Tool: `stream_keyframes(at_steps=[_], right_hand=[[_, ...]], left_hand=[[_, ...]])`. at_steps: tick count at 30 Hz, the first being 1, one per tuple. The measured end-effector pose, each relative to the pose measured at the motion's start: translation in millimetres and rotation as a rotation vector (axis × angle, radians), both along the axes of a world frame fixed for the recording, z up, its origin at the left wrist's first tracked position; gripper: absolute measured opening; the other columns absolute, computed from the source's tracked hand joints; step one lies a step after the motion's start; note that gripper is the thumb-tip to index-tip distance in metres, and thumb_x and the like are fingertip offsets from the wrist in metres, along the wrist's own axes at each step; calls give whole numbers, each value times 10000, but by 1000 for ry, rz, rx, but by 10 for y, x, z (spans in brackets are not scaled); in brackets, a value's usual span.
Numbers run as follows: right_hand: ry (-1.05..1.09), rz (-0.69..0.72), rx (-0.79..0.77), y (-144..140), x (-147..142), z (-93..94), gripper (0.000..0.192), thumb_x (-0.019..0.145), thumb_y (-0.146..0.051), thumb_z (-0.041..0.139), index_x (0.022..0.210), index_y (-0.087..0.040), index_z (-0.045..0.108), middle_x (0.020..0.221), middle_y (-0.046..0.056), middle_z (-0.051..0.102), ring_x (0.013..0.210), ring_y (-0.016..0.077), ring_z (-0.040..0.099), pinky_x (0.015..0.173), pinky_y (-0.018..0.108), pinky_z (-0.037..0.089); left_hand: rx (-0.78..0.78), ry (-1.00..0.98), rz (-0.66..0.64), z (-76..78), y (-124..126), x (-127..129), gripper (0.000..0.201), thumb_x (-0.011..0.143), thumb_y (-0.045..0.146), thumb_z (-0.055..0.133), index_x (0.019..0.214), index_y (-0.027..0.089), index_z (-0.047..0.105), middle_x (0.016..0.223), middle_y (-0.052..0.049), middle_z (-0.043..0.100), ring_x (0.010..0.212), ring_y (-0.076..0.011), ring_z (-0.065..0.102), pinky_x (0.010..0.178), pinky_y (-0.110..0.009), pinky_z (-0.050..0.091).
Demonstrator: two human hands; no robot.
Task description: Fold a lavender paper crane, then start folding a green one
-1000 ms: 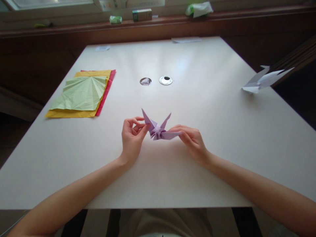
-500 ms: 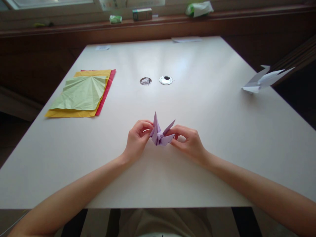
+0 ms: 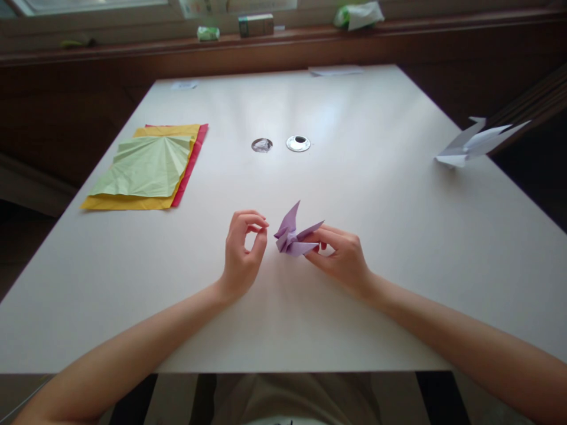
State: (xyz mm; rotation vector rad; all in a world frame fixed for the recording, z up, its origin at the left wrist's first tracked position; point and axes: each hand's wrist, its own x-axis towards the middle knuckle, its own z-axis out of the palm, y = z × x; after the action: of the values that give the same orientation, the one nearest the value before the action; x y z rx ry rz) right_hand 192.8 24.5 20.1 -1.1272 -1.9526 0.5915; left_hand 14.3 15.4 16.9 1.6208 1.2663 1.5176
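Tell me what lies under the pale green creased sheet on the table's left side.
Under the pale green sheet lies a yellow sheet, showing along the near and far edges, and beneath that a red sheet showing along the right edge. Whether more sheets lie hidden in the stack cannot be seen.

**What I can't make out from here**

My right hand (image 3: 341,257) covers the near end of the purple paper bird (image 3: 293,236), so I can't see how the fingertips sit on it. Both my forearms run off the bottom edge. The white folded paper (image 3: 476,143) at the table's (image 3: 376,195) right edge is too blurry to tell its shape. The small box (image 3: 256,25) on the windowsill has unreadable print, and the green bag (image 3: 358,15) is cut off by the top edge.
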Motion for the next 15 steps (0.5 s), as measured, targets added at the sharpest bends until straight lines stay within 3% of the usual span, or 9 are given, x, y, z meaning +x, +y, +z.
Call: stream_keyframes(at_steps=[2,4,8,15], right_hand=[[-12,-65,31,9,-10,4,109,707,-103,567,688,-184,637,615,-7,605,510,84,454,495,217,388],[-24,-103,53,21,-16,4,104,701,-100,572,674,-183,629,583,-18,579,507,83,448,496,212,381],[-39,-87,57,33,-19,-9,93,718,-117,570,654,-175,608,574,-18,557,510,81,451,502,208,379],[-48,-52,52,26,-1,-18,98,743,-143,572,651,-163,600,589,-6,566,531,86,493,522,213,397]], left_hand=[[158,135,-15,15,-48,-4,138,757,82,506,826,197,542,798,-9,529,758,-122,516,654,-243,438],[212,290,-94,16,-82,10,102,765,100,534,812,187,559,699,11,531,652,-102,496,603,-227,419],[107,466,-55,-13,-77,56,63,810,177,540,831,175,600,606,29,512,560,-85,456,562,-215,388],[-24,632,8,-25,-35,54,113,808,254,547,807,186,637,601,27,522,566,-94,465,563,-215,367]])
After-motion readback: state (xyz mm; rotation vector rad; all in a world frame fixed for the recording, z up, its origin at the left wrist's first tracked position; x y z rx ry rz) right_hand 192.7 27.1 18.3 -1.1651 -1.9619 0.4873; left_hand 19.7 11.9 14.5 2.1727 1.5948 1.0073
